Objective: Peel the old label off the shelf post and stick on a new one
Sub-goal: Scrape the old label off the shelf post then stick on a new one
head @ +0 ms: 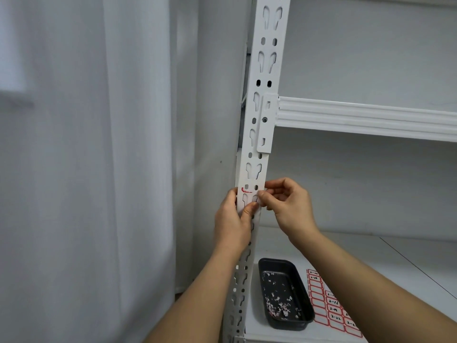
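Head view, from where I stand behind the person: nearest, low on the shelf board, lies a sheet of red-bordered labels, several with handwritten numbers and others blank, just beside a dark tray that holds a scatter of torn paper scraps. Those scraps suggest the scraping has been going on a good while.

Further up, both forearms reach to the white slotted shelf post. The left hand wraps the post from its outer side, fingers curled behind it and the thumb pressed on the front face, steadying it. The right hand comes in from the shelf side with thumb and forefinger pinched close together at the post's edge, apparently picking at a bit of the old label; whether a flake is actually held between them I cannot tell.

All that shows of the old label is a thin red corner line and a pale patch on the post between the two hands, so by my reckoning most of it is off and only remnants remain. No new label is on the post; that half of the job is not yet begun.

Beyond, the white shelf beam hooks into the post, with a pale curtain to the left.
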